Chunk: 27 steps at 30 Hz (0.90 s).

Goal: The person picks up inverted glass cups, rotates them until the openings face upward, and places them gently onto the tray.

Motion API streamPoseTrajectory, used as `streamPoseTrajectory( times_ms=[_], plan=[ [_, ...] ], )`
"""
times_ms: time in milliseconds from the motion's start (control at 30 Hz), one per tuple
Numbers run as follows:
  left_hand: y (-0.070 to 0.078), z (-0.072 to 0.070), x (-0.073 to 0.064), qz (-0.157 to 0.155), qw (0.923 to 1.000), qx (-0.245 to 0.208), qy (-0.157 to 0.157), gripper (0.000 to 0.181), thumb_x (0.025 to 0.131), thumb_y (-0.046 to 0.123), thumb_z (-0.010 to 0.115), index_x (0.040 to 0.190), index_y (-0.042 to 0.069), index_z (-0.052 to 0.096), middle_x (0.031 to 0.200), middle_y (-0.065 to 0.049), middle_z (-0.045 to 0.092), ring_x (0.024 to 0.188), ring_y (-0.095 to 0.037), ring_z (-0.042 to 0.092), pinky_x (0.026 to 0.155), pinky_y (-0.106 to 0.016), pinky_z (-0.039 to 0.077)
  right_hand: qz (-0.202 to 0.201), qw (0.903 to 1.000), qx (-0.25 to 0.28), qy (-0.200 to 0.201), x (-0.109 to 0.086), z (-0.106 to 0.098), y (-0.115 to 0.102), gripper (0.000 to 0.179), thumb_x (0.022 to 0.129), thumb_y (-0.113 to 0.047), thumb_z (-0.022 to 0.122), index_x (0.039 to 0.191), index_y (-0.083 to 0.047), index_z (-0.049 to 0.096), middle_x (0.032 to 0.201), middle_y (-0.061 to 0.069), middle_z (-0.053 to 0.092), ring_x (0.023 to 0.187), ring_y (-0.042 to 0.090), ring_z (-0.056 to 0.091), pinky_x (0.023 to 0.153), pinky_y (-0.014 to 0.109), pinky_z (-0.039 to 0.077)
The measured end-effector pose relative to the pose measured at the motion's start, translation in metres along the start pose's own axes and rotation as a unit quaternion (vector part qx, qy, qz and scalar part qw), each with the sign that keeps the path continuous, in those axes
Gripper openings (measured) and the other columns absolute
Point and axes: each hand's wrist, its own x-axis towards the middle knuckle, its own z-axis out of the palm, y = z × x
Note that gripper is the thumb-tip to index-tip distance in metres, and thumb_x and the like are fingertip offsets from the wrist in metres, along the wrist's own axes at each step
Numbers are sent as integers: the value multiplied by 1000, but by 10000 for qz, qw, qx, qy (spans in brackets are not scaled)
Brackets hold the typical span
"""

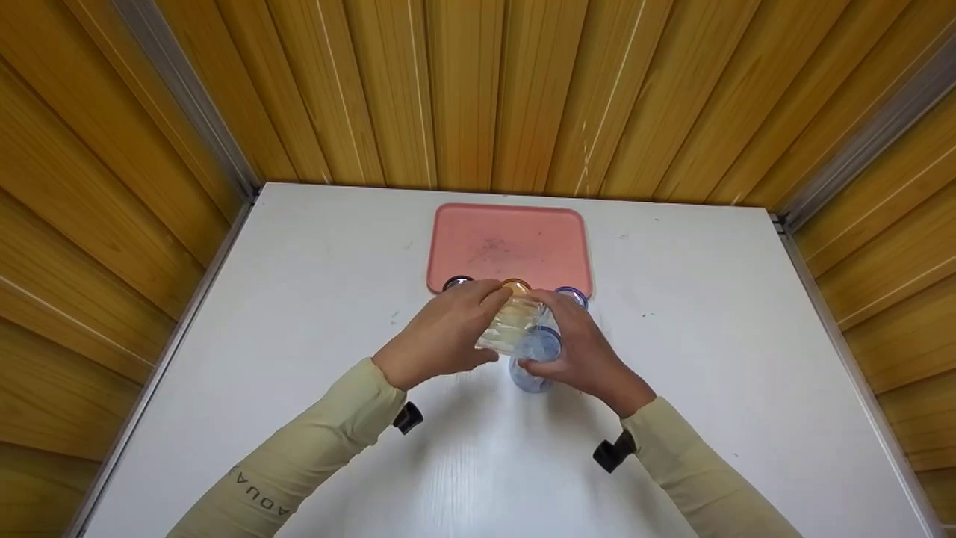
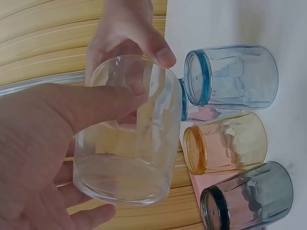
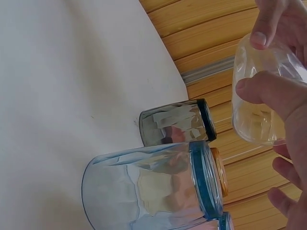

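above the counter point(image 1: 336, 291), on the near side of the pink tray point(image 1: 508, 239), the clear cup point(image 1: 509, 332) is up in the air, with the left hand point(image 1: 448, 326) and right hand point(image 1: 586, 347) both closed in a grip around it. it's pretty much on its side, long axis roughly level and running left to right (can't tell which end is the mouth), while the front blue cup point(image 2: 240, 76) stands upright. imo this is the two-handed turning step, and next calls for a steady hold while righting it.
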Motion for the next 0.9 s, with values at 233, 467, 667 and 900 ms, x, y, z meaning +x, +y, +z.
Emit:
streamPoseTrajectory(
  times_ms=[233,467,667,900],
  plan=[
    [2,1,2,107,9999,-62,20,94,69,33,87,147,13,37,147,-4,45,134,-22,46,112,-41,38,-117,9999,-73,38,1,-2,-2,93,65,-32,89,141,-23,37,135,-5,49,119,13,49,105,44,46],
    [6,0,4,179,9998,-40,9,97,68,33,88,147,12,35,147,-2,44,134,-20,45,111,-38,40,-206,9997,-94,109,2,-5,-3,92,64,-33,90,139,-21,39,133,-5,50,119,14,49,103,42,47],
    [7,1,6,184,9998,71,-59,97,69,35,87,148,12,36,148,-3,45,136,-21,44,112,-40,39,-367,9991,-92,187,3,-7,-3,92,63,-36,89,138,-19,41,133,-4,50,120,17,49,103,41,47],
    [7,2,9,230,9995,169,-105,94,73,38,84,148,10,35,148,-4,45,137,-21,44,112,-40,39,-577,9979,-7,277,3,-9,-3,90,63,-37,89,137,-16,43,133,1,51,121,13,45,102,41,47]
  ],
)
